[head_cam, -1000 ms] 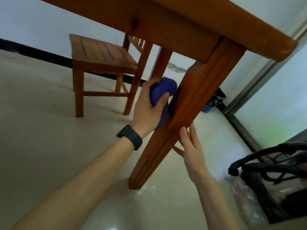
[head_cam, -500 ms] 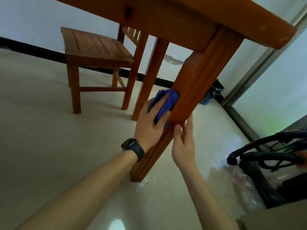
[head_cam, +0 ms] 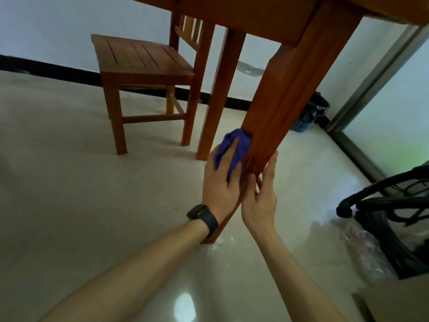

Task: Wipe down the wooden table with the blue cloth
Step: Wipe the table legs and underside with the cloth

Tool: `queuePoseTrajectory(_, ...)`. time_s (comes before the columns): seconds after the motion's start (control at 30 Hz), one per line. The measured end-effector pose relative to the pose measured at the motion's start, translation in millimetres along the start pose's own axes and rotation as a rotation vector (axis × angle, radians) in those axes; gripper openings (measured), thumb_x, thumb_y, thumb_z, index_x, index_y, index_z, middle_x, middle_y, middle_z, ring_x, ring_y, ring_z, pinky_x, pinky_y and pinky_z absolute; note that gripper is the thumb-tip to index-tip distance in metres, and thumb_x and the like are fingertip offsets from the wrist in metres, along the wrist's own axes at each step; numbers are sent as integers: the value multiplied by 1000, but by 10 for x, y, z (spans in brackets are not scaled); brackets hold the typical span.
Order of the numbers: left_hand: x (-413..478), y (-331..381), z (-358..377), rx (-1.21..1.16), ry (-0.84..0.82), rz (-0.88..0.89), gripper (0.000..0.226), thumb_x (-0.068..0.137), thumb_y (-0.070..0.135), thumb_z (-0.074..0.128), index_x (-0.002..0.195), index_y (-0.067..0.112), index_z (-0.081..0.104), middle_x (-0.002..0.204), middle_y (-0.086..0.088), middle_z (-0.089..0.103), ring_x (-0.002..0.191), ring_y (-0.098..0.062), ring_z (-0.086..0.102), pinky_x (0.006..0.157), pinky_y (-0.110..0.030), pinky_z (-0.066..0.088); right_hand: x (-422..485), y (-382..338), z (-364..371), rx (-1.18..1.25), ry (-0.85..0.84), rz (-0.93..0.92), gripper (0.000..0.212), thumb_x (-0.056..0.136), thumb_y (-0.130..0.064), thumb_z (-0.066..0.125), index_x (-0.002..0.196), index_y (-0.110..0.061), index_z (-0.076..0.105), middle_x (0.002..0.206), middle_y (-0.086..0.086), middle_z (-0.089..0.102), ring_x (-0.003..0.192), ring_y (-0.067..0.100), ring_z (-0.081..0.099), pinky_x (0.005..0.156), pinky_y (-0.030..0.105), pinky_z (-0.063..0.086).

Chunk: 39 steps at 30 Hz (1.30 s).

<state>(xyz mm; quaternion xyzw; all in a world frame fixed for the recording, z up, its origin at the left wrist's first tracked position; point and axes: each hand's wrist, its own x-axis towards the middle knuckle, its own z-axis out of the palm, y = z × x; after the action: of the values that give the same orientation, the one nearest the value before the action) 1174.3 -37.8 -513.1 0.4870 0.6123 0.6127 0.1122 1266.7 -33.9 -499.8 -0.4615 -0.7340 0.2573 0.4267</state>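
Blue and bunched into a wad, the cloth [head_cam: 240, 141] sits under the left hand [head_cam: 220, 182], pressed to the left face of the near desk leg [head_cam: 285, 101]. The fingers lie over the wad and the thumb closes on its lower side, so the hand grips it. Folds of cloth stick out above the fingertips and touch the wood.

The right hand [head_cam: 260, 196] is just beside the left, on the other side of the same leg. Its fingers are straight and held together, and their tips lie along the leg's front corner edge. The leg runs down between both wrists to its foot on the floor [head_cam: 69, 194].

Left of the left hand the pale floor spreads wide, as far as the chair [head_cam: 144, 63]. Right of the right hand there is less room: a black metal frame [head_cam: 383, 205] and a crumpled plastic bag [head_cam: 364, 249] stand near. Above both hands the desk [head_cam: 255, 17] overhangs.

Counted: two hands, one cloth, two desk legs in view, the second leg [head_cam: 222, 89] just beyond the left hand, one chair, one dark watch [head_cam: 204, 217] on the left wrist, and one blue bin [head_cam: 308, 115] by the wall.
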Motion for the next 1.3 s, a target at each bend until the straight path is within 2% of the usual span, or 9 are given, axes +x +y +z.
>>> queuePoseTrajectory(0.23, -634, -1300, -329, 577, -657, -397, 45, 103, 41, 33, 148, 45, 27, 111, -2, 59, 86, -21, 61, 76, -33, 52, -115, 51, 221, 36, 46, 92, 65, 104, -43, 34, 148, -55, -12, 146, -38, 18, 136, 12, 41, 109, 46, 42)
queuePoseTrajectory(0.4, -156, -935, -342, 301, -65, -358, 48, 105, 37, 35, 152, 38, 22, 121, 6, 42, 82, -10, 54, 67, -19, 45, -216, 196, 402, -37, 62, 158, 67, 105, -39, 34, 149, -51, -15, 159, -15, 24, 138, 21, 43, 108, 43, 42)
queuePoseTrajectory(0.57, -622, -739, 135, 55, -135, -477, 46, 100, 59, 37, 141, 37, 34, 121, 8, 57, 80, -1, 59, 59, -10, 43, -244, 249, 377, -24, 27, 132, 66, 105, -40, 32, 149, -49, -16, 146, -21, 30, 122, 5, 45, 102, 30, 41)
queuePoseTrajectory(0.67, -798, -1240, -45, 274, -518, -552, 51, 102, 51, 33, 150, 45, 17, 128, -2, 51, 85, -19, 61, 65, -26, 46, -249, 288, 396, -32, 22, 141, 67, 105, -40, 32, 148, -51, -18, 151, -19, 28, 128, 11, 45, 105, 36, 41)
queuePoseTrajectory(0.77, -961, -1590, -339, 363, -1011, -736, 30, 98, 34, 39, 120, 35, 58, 120, -14, 66, 94, -37, 67, 74, -40, 52, -302, 361, 457, -52, -7, 182, 68, 106, -37, 33, 149, -49, -19, 155, -15, 27, 135, 22, 46, 107, 45, 42)
queuePoseTrajectory(1.0, -586, -1589, -106, 300, -175, -597, 55, 103, 35, 38, 153, 38, 16, 124, -4, 39, 93, -26, 56, 79, -34, 45, -435, 458, 580, -56, -42, 257, 71, 106, -34, 35, 148, -50, -20, 160, -9, 25, 136, 23, 44, 106, 42, 42)
queuePoseTrajectory(1.1, -926, -1593, 141, 270, -539, -672, 69, 93, 69, 24, 154, 41, 6, 131, -11, 46, 97, -29, 59, 86, -41, 50, -478, 511, 581, -90, -70, 240, 71, 106, -33, 34, 149, -46, -22, 159, -5, 26, 131, 23, 48, 101, 38, 45)
queuePoseTrajectory(1.2, -1131, -1919, 33, 339, -936, -778, 50, 103, 45, 24, 148, 25, 31, 115, -13, 65, 91, -28, 66, 90, -37, 51, -481, 557, 597, -97, -64, 237, 72, 106, -33, 34, 148, -48, -22, 159, -7, 24, 134, 27, 47, 102, 45, 46)
queuePoseTrajectory(1.3, -946, -2064, -171, 296, -729, -927, 52, 99, 51, 22, 125, 19, 54, 85, -10, 74, 76, -30, 72, 70, -37, 56, -459, 597, 633, -130, -67, 257, 73, 106, -31, 36, 149, -45, -21, 160, -6, 24, 133, 27, 48, 102, 41, 46)
